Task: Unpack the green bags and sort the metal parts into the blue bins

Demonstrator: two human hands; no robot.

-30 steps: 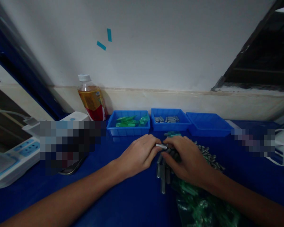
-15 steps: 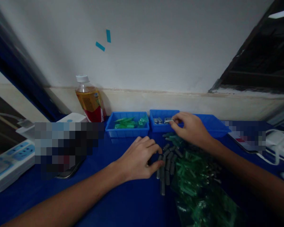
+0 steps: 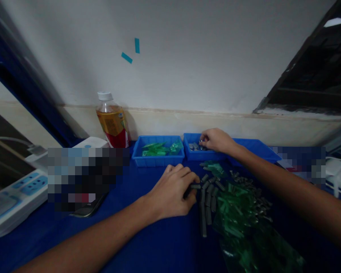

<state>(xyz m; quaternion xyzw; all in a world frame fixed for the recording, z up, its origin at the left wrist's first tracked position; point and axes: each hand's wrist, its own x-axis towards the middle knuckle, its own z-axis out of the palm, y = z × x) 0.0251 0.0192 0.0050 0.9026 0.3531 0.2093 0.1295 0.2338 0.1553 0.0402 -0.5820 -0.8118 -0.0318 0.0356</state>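
Note:
My left hand [image 3: 174, 189] is low over the table, thumb and fingers pinched on a small dark grey block [image 3: 196, 186]. Just right of it, similar grey blocks [image 3: 208, 195] lie in short rows. My right hand [image 3: 218, 141] reaches into the middle blue bin [image 3: 199, 156], its fingertips closed around a small silvery piece, mostly hidden. Several silvery pieces [image 3: 193, 146] lie in that bin. Between my forearms, a clear bag of green strips [image 3: 234, 208] rests on the table, with small metal parts [image 3: 258, 197] heaped along its right side.
A blue bin with green pieces [image 3: 158, 162] stands left of the middle one; another blue bin [image 3: 257, 149] is at the right. A drink bottle [image 3: 113, 125] stands by the wall. A power strip [image 3: 19, 197] and phone [image 3: 88, 206] lie left, a white charger with cable [image 3: 339, 174] right.
My right hand has moved left and lower into the middle bin with its silvery piece. My left hand now holds a grey block between thumb and finger. The view has shifted slightly.

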